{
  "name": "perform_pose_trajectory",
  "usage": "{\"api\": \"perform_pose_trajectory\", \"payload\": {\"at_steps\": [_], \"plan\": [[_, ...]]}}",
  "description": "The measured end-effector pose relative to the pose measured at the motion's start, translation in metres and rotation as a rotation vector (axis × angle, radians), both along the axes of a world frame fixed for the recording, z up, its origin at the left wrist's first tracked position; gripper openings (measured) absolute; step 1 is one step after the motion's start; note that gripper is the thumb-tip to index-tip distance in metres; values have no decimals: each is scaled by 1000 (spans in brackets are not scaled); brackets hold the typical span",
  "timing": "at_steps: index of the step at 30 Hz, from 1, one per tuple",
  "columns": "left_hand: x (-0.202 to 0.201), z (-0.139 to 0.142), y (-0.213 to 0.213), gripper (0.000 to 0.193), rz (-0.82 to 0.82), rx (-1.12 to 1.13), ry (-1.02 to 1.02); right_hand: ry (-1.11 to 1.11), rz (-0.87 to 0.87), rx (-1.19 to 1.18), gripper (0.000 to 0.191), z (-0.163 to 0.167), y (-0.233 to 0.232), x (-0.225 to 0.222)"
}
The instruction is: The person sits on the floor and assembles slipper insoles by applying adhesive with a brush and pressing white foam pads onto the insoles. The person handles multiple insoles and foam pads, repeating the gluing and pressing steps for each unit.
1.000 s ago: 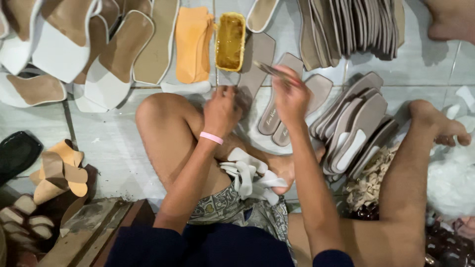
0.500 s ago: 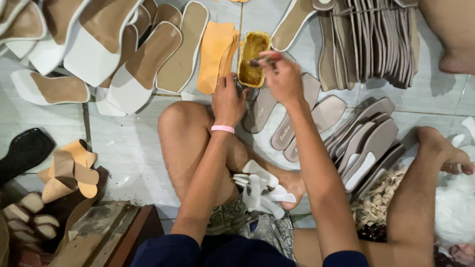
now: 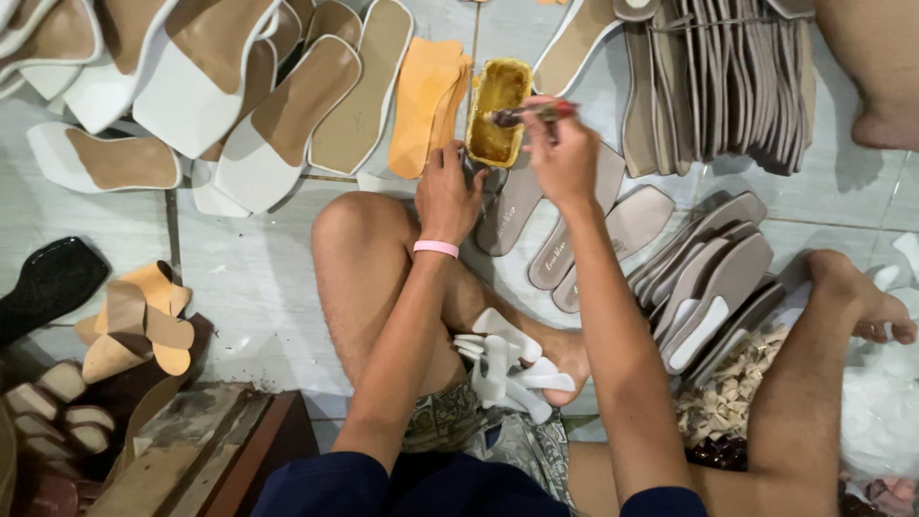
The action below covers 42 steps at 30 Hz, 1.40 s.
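— What lay around the person on the tiled floor?

— White sandals with tan footbeds fanned across the upper left, two orange insoles sat just left of the glue tub, and a tight row of grey soles stood on edge at the upper right. More grey soles were stacked by the right shin, with flat grey insoles under the right forearm. A bundle of white straps rested against the crossed leg.

— Did anything stand in the way?

— The raised left knee sat between the body and the tub, and both arms reached past it.

— Where was the tub, and the brush?

— The yellow glue tub lay on the floor between the orange insoles and the grey soles. The left hand, a pink band at its wrist, rested just below it, fingertips near or touching its lower edge; how far they curled I could not tell. The right hand was closed around a brush, its handle pinched in the fingers and its bristle end lying inside the tub.
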<state>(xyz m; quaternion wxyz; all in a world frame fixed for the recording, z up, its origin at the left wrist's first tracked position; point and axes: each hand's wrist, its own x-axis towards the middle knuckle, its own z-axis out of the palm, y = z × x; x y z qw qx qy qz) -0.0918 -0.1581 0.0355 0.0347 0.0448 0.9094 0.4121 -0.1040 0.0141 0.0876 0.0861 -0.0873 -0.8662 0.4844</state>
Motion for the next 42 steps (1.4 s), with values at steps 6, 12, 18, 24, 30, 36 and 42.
{"api": "perform_pose_trajectory", "payload": {"at_steps": [6, 12, 18, 24, 30, 36, 42], "plan": [[2, 1, 1, 56, -11, -24, -17, 123, -159, -250, 31, 12, 28, 15], [6, 3, 2, 57, -12, -7, -26, 96, -223, -354, 31, 19, 38, 25], [11, 1, -2, 58, -17, -11, -34, 105, -223, -441, 31, -1, 46, 32], [11, 4, -5, 61, -15, 4, -9, -48, -350, -265, 31, -10, 58, 42], [20, 4, -9, 53, -122, -69, -102, 317, -510, -327, 47, 48, 96, 68], [32, 1, -5, 47, -374, -161, -112, 524, -414, -477, 49, 93, 109, 101], [38, -1, 7, 51, -516, -122, -210, 110, -270, -290, 37, 43, 71, 114]]}}
